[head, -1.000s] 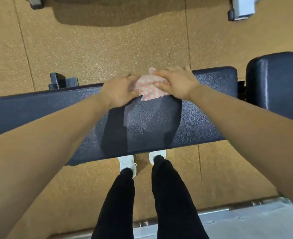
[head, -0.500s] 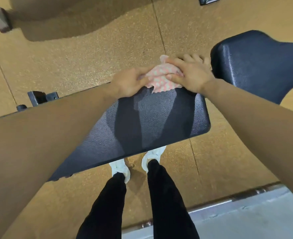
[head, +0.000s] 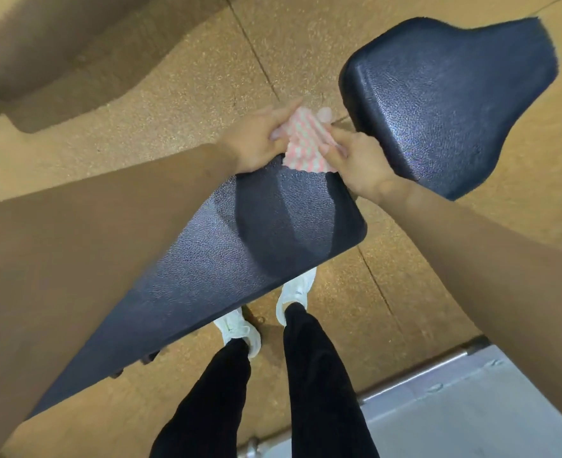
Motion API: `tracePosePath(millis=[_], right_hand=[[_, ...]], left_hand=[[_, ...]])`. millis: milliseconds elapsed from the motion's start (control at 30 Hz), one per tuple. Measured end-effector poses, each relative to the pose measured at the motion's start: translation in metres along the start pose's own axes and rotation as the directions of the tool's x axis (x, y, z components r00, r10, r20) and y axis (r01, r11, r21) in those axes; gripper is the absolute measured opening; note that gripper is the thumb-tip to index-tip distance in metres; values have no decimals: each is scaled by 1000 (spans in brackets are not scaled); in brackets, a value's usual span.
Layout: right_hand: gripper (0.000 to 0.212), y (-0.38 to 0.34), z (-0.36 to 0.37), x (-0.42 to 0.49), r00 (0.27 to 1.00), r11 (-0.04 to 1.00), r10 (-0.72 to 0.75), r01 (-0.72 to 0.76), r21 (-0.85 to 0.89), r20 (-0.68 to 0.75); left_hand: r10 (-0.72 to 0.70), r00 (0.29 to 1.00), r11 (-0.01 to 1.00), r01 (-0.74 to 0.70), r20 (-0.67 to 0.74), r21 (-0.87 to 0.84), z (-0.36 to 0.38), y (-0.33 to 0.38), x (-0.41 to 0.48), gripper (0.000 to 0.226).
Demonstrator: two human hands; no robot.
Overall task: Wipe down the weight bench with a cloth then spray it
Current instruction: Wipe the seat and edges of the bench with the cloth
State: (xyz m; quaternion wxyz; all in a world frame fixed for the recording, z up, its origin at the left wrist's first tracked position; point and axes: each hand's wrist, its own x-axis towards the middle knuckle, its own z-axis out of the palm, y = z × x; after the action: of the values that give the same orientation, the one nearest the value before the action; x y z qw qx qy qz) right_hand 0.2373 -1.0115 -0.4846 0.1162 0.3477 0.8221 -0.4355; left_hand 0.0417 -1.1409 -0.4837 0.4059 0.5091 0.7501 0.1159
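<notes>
Progress: your left grip point(head: 259, 138) pinches the cloth point(head: 306, 145), right grip point(head: 355, 160) pinching its other side. You've slid it along the long pad point(head: 273, 233) to the end corner, just beside the seat pad point(head: 438, 104). Seat's probably next, spray after.

Bench point(head: 273, 246) and seat point(head: 438, 94) are dark pebbled leatherette, grainy with a slight sheen. Cloth point(head: 306, 147) is soft pink-and-white checked fabric. Floor point(head: 173, 94) looks like matt speckled rubber, rough-ish. Rail point(head: 421, 370) at lower right is shiny metal.
</notes>
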Motion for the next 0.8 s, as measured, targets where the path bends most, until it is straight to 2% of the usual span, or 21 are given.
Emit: tracePosePath(millis=[67, 167, 267, 367, 433, 633, 667, 733, 800], right_hand=[[43, 9, 7, -16, 999, 999, 27, -26, 22, -29], [37, 20, 11, -42, 996, 991, 91, -89, 96, -17], [33, 32, 10, -71, 988, 975, 153, -152, 164, 8], [32, 47, 9, -104, 981, 972, 189, -194, 133, 49], [30, 56, 7, -125, 967, 965, 246, -251, 80, 73], [25, 87, 19, -170, 916, 931, 361, -364, -15, 177], [31, 89, 23, -175, 912, 919, 383, -392, 36, 148], [45, 85, 27, -181, 883, 846, 466, -462, 265, 49], [39, 75, 32, -180, 852, 725, 523, -454, 517, 15]], left_hand=[[82, 997, 985, -83, 9, 151, -1, 11, 5, 59], [164, 984, 904, -180, 74, 387, 0, 30, 12, 47], [197, 974, 830, -228, 114, 510, 14, 54, 14, 44], [228, 961, 797, -276, 155, 537, 42, 81, 5, 43], [229, 960, 813, -280, 162, 511, 62, 94, -4, 42], [278, 956, 848, -288, 90, 444, 110, 113, -41, 45], [281, 957, 848, -283, 73, 448, 118, 117, -48, 47], [278, 959, 839, -273, 60, 471, 134, 124, -63, 53], [281, 959, 841, -265, 38, 472, 148, 128, -77, 56]])
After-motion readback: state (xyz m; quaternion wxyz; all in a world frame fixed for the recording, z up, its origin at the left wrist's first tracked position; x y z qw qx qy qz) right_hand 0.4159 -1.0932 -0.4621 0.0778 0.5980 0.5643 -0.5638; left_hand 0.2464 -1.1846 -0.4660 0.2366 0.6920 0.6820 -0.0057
